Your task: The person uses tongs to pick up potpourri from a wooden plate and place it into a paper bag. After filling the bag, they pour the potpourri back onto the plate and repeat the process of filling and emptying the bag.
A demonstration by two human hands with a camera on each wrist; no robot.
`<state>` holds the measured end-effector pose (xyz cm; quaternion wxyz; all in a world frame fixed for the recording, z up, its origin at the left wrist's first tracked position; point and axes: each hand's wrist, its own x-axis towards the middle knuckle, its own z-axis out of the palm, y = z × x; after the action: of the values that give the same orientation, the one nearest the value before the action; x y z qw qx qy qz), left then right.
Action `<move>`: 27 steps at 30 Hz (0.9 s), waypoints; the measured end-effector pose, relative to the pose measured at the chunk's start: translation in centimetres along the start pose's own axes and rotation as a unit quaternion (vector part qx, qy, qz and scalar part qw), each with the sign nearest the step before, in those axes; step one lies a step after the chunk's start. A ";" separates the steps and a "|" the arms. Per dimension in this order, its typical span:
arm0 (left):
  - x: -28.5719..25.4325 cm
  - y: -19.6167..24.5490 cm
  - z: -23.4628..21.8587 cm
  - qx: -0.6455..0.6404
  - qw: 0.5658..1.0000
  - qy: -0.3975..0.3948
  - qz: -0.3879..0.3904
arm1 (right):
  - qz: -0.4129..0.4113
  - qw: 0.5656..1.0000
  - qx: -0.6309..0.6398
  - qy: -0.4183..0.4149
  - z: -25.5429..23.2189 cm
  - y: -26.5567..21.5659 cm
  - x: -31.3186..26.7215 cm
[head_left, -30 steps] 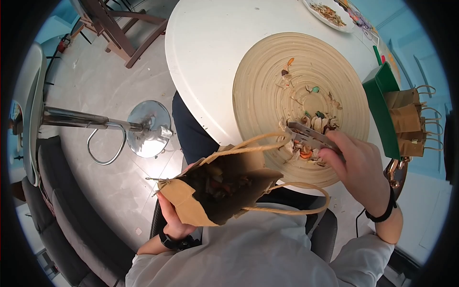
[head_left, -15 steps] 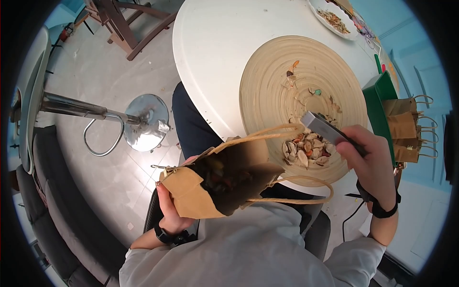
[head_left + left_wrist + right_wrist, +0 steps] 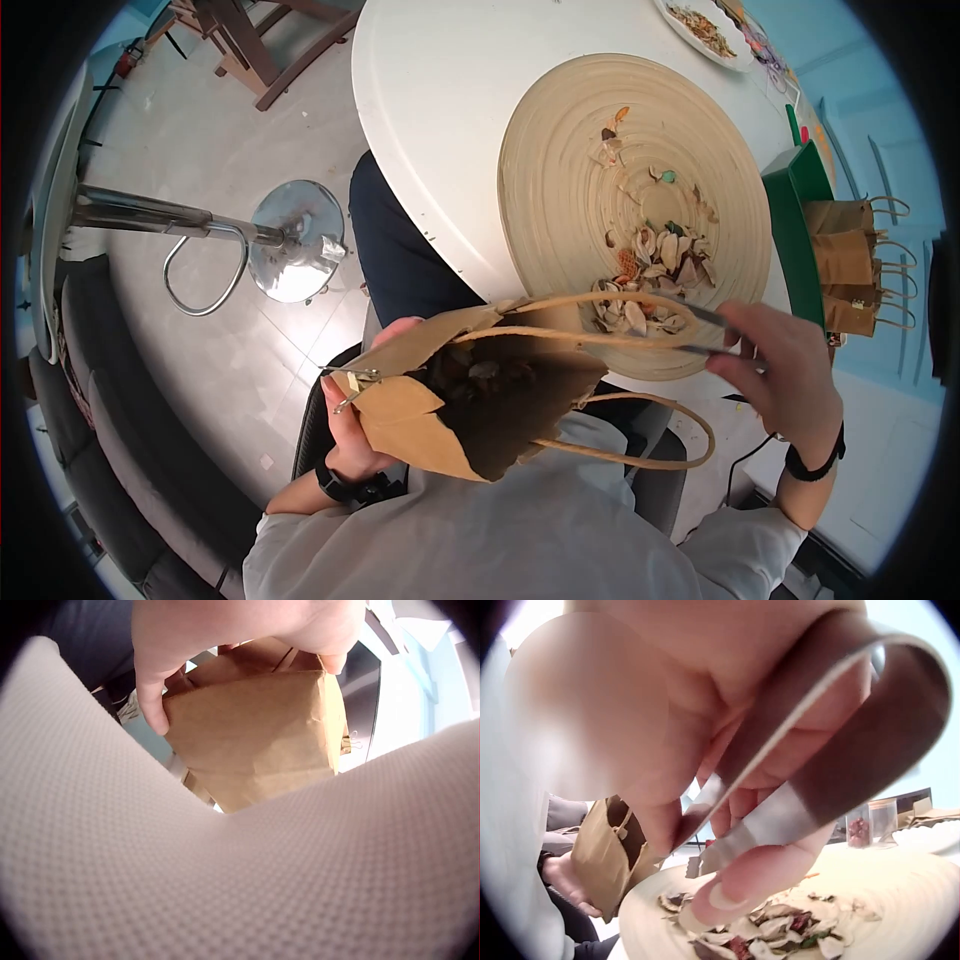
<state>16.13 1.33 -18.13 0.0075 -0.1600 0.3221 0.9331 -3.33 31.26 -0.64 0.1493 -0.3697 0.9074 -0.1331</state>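
My left hand grips a brown paper bag, tilted with its mouth toward the round wooden plate; dark bits lie inside. In the left wrist view, fingers hold the bag's sides. Between thumb and fingers, my right hand pinches metal tongs near the plate's lower right edge, partly behind a rope handle. In the right wrist view the tongs' tips stand apart above dried petals. More dried pieces lie on the plate.
Small paper bags stand in a green box right of the plate. A white dish of dried bits is at the table's far right. A metal-based stool stands left on the floor.
My right hand with the tongs has moved down and right from over the petals, toward the plate's edge. The tongs' arms now show spread apart. My left hand still holds the bag.
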 end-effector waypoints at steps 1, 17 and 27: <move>0.0 0.0 0.0 -0.001 1.000 0.000 -0.002 | 0.002 1.000 0.000 -0.002 0.3 -0.1 -0.1; -0.1 1.1 1.0 0.046 0.999 -0.012 -0.017 | -0.033 0.999 -0.018 0.013 0.0 -0.6 0.3; 0.1 0.6 0.8 0.014 1.000 0.000 -0.018 | 0.046 0.994 0.088 0.036 -0.8 -0.9 -0.2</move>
<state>15.78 1.30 -17.22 0.0264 -0.1652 0.3320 0.9283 -2.92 30.89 0.47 0.1548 -0.3077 0.9130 -0.2187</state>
